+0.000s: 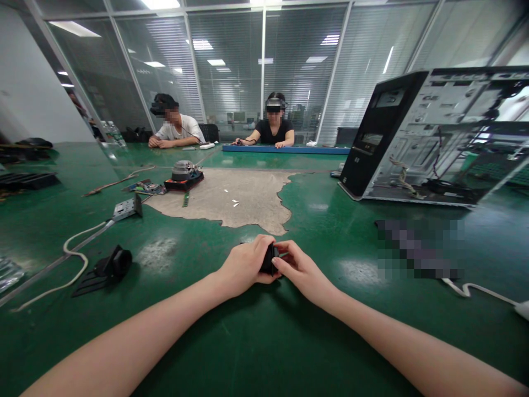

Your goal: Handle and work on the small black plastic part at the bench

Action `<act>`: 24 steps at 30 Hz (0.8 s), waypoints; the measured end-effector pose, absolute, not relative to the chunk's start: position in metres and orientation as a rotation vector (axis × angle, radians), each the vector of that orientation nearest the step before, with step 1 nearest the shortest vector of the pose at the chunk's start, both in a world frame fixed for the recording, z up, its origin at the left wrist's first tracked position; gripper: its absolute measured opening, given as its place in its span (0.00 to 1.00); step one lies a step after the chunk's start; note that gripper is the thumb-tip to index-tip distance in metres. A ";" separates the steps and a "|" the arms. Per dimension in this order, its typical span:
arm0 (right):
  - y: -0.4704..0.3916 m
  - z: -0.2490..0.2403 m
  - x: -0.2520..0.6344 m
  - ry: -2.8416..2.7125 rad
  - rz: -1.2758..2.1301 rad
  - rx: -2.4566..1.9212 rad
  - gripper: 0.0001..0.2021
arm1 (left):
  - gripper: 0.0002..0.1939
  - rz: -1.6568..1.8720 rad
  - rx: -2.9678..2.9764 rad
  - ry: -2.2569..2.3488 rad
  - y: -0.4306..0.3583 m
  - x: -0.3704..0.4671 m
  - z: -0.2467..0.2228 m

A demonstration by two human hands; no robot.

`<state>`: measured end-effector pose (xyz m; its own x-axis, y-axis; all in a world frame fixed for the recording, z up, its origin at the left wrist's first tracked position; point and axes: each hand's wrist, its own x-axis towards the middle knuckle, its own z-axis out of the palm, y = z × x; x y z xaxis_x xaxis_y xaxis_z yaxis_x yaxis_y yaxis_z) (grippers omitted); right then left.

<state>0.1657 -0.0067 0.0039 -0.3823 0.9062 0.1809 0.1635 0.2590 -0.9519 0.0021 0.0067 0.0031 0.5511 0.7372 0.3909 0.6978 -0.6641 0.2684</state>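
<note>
Both my hands meet over the green table (231,342), around a small black part (269,259) whose kind I cannot make out. My left hand (248,262) wraps round it from the left, covering much of it. From the right, my right hand (300,270) pinches its edge between thumb and fingers. Just beyond my hands lies a bare tan patch (248,196) with a ragged border. To the left on the table rests a black plastic piece with a round opening (113,264). Farther back are a CPU cooler with a fan (184,173) and a green memory stick (185,199).
An opened computer case (384,143) stands at the right. Near it lie a blurred-out dark object (417,248) and a white cable (487,292). On the left are a metal bracket (127,207) and another cable (80,256). Two people sit across the table behind a blue bar (285,149).
</note>
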 end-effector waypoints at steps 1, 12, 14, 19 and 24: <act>-0.008 0.005 0.166 -1.765 1.175 -0.985 0.09 | 0.29 0.728 2.696 1.245 0.006 0.002 0.003; -0.008 0.004 0.166 -1.704 1.138 -0.928 0.08 | 0.28 0.730 2.690 1.250 0.006 0.003 0.005; -0.008 0.004 0.166 -1.715 1.187 -0.948 0.10 | 0.28 0.733 2.690 1.242 0.006 0.003 0.005; -0.010 0.008 0.166 -1.779 1.150 -0.959 0.10 | 0.28 0.695 2.683 1.253 0.005 0.002 0.006; -0.009 0.006 0.168 -1.764 1.029 -0.909 0.07 | 0.27 0.698 2.687 1.245 0.004 0.003 0.008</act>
<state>0.1676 -0.0090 0.0061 -0.3492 0.8812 0.3186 0.1561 0.3900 -0.9075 0.0026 0.0042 0.0075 0.5608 0.7438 0.3638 0.6985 -0.6609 0.2745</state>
